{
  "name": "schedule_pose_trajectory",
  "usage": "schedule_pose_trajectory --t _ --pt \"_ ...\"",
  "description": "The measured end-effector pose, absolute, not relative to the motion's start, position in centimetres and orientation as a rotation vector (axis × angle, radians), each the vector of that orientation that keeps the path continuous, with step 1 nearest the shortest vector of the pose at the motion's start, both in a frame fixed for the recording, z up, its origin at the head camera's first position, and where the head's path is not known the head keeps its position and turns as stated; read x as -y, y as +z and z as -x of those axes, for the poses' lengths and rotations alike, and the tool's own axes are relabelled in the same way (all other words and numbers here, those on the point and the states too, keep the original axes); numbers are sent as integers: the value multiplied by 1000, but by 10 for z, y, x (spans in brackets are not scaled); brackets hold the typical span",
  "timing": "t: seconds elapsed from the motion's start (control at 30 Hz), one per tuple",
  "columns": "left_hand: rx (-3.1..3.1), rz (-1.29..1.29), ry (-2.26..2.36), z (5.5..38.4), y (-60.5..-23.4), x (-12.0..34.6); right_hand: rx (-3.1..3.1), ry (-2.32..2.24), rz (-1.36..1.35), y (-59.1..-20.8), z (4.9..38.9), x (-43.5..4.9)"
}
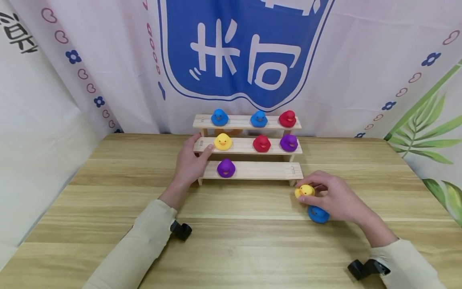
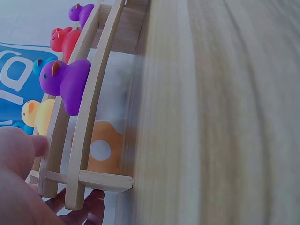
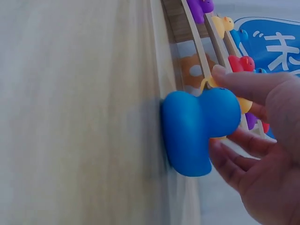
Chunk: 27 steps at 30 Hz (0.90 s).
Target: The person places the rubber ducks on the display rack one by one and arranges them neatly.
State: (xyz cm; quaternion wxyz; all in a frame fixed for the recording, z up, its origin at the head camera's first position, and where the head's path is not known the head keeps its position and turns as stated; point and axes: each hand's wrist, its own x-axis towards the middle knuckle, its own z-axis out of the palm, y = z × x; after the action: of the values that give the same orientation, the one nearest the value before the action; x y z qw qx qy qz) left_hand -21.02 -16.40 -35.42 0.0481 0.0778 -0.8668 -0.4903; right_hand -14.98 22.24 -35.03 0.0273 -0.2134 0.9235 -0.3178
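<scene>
A three-step wooden display stand [image 1: 249, 170] stands at the back of the table. My left hand [image 1: 191, 160] grips its left end, the thumb near a yellow rubber duck [image 1: 223, 142] on the middle step and the fingers round the end in the left wrist view. By the stand's front right corner, my right hand [image 1: 333, 196] pinches another yellow rubber duck [image 1: 304, 192] between thumb and fingers. Just below it a blue rubber duck [image 1: 318, 214] sits on the table; in the right wrist view this blue duck [image 3: 194, 131] largely hides the held one.
The top step bears two blue ducks [image 1: 219, 117] and a red duck [image 1: 287, 119]. Beside the middle step's yellow duck are a red duck [image 1: 261, 143] and a purple duck [image 1: 289, 143]. One purple duck [image 1: 226, 168] sits left on the bottom step. A printed curtain [image 1: 126, 80] hangs behind.
</scene>
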Motion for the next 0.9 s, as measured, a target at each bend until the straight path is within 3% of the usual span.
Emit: schedule_pose_trajectory --t 0.9 --pt "2649 -244 -1494 209 -353 165 -2891 -1184 886 -344 169 -178"
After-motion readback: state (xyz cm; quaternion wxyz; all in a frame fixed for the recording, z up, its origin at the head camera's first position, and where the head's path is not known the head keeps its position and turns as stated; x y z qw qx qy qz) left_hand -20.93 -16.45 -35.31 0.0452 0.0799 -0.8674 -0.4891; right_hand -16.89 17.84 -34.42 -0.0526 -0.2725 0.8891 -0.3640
